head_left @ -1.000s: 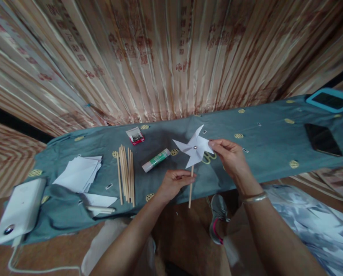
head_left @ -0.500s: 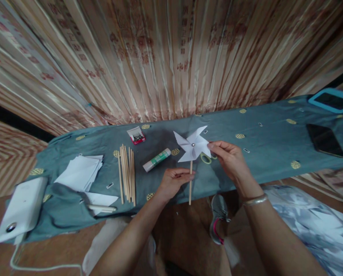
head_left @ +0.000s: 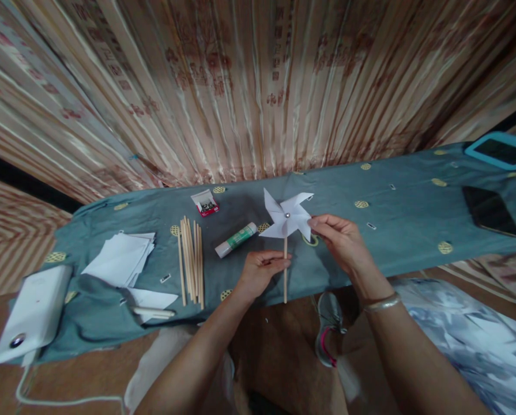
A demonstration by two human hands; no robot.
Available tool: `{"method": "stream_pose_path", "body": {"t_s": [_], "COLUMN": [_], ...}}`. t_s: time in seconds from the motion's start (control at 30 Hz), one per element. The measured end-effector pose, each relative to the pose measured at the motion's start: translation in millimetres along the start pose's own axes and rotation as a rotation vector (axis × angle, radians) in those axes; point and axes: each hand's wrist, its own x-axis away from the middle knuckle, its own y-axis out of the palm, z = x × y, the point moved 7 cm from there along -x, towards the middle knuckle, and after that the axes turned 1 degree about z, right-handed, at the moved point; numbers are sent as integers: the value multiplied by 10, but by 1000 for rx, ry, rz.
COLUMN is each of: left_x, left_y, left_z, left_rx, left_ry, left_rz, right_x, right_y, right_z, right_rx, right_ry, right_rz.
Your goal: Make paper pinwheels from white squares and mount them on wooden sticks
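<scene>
A white paper pinwheel (head_left: 279, 223) with a silver pin at its centre stands upright on a thin wooden stick (head_left: 285, 282). Around that stick, just below the blades, the thumb and fingers of my left hand (head_left: 261, 271) are closed. My right hand (head_left: 336, 235) pinches the edge of the pinwheel's right blade. Partly covered by the pinwheel and my right hand, the yellow-green handle of what look like scissors (head_left: 311, 242) lies on the cloth. A green and white glue stick (head_left: 236, 240) rests left of the pinwheel.
On the grey-green tablecloth (head_left: 405, 230) lie several wooden sticks (head_left: 192, 262), a small red-and-white box of pins (head_left: 205, 203) and stacked white paper (head_left: 118, 258). A white device (head_left: 35, 311) with a cable sits far left. A black phone (head_left: 491, 211) and blue-framed tablet (head_left: 502, 151) lie right.
The pinwheel's blades have turned slightly clockwise, and the stick has shifted a little left and up. My right hand has moved slightly left with the blade.
</scene>
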Motion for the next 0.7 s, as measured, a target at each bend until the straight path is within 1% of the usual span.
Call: {"method": "stream_pose_path", "body": {"t_s": [0.37, 0.7], "left_x": [-37, -38], "left_y": [-36, -39], "left_z": [-42, -20], "left_rx": [11, 16], "left_ry": [20, 25], "left_rz": [29, 45], "right_x": [30, 60], "right_y": [71, 146], "right_z": [47, 63], "right_rx": [-8, 10], "right_ry": [21, 22], "right_rz": [-53, -81]}}
